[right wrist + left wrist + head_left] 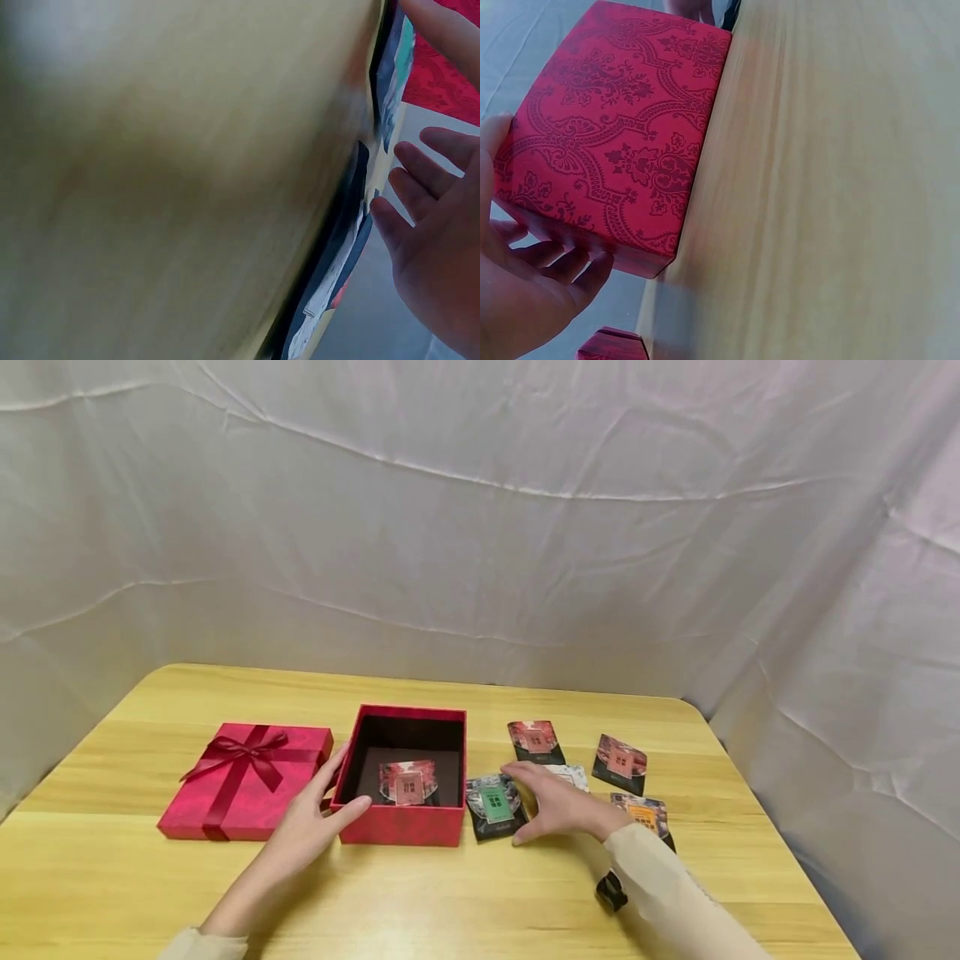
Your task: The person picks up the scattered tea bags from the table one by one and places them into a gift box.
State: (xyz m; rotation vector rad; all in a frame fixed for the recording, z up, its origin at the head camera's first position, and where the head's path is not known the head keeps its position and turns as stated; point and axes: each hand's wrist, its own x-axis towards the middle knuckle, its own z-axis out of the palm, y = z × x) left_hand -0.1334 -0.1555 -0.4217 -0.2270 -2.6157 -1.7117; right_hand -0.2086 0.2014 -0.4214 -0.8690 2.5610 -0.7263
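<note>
In the head view, an open red gift box (400,825) with a dark inside holds a packet with a red label (409,787). My left hand (311,817) rests at the box's near left corner, its thumb by the front rim and its fingers along the left side. The left wrist view shows the box's patterned red wall (615,127) beside that hand (532,277). Right of the box lies a flat packet with a green label (495,806). Spread over its right edge is my right hand (558,803), partly covering a whitish packet (576,775).
A red lid with a ribbon bow (255,785) lies left of the box. Two red-labelled packets, one behind the right hand (536,741) and one farther right (621,763), lie on the wooden table (420,910). An orange-labelled packet (647,814) is partly under the right forearm.
</note>
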